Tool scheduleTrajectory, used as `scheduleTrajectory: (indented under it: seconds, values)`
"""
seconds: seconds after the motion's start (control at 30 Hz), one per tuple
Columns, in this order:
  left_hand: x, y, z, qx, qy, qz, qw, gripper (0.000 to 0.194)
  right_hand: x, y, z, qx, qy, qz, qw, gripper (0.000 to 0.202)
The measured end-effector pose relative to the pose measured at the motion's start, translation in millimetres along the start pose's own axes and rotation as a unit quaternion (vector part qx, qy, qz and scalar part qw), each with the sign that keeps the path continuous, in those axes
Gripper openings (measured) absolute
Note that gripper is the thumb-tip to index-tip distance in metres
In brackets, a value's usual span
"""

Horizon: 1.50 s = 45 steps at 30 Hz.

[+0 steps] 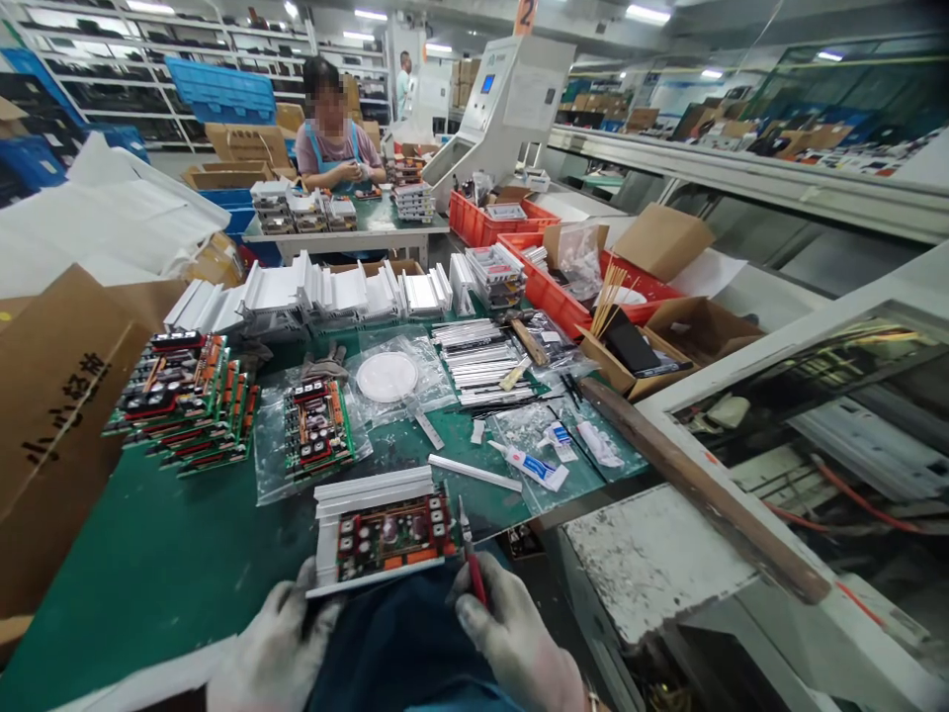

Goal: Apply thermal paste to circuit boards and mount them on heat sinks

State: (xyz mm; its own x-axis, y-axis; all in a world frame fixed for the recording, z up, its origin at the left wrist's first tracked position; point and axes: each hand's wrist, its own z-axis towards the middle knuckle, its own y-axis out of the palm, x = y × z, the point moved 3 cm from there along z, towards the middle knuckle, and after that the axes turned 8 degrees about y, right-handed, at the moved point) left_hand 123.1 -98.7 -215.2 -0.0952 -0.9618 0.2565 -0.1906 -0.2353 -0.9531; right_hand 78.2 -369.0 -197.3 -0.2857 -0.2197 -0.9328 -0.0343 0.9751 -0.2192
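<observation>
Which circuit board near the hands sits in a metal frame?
The nearest board, in the pale frame held by the left hand; the others on the green table lie stacked at left or on plastic.

At the fingers of the two gloved hands, left (271, 643) and right (511, 633), are one finned heat sink (324, 539) holding one circuit board (392, 534), and one red-handled tool (473, 569). Just beyond the right fingers lies one white strip (474, 473); farther out, one blue-labelled tube (535, 467), one wood-handled hammer (529, 339) and two red crates (545, 287). Ahead, between both hands' fingers, is one round white disc (387, 377). Beyond the left fingers, the stacked circuit boards (182, 396) overlap too much to count. Two people (337, 148) are farthest away.
</observation>
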Motion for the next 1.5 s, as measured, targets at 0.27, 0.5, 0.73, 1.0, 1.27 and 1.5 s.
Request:
scheduleTrajectory:
  seconds: [0.27, 0.5, 0.73, 1.0, 1.27, 1.5]
  values:
    - [-11, 6.4, 2, 0.020, 0.050, 0.021, 0.998, 0.037, 35, -10, -14, 0.056, 0.002, 0.000, 0.998, 0.025]
    - [-25, 22.3, -5, 0.036, 0.098, 0.072, 0.992, 0.045, 90, -38, -25, 0.301, 0.018, 0.078, 0.950, 0.036]
    - [-28, 25.2, -8, 0.090, 0.123, 0.038, 0.988, 0.045, 57, -21, -9, 0.192, -0.055, 0.073, 0.977, 0.032]
    - [-23, 22.3, -5, 0.113, 0.066, -0.029, 0.991, 0.041, 28, 9, -4, 0.094, -0.057, 0.134, 0.985, 0.029]
    - [-23, 22.3, -8, 0.111, 0.072, -0.011, 0.991, 0.043, 50, -19, -10, 0.181, 0.004, 0.060, 0.982, 0.041]
    - [-19, 21.7, -9, 0.129, 0.130, 0.031, 0.983, 0.042, 73, -21, -31, 0.030, 0.167, 0.003, 0.986, 0.045]
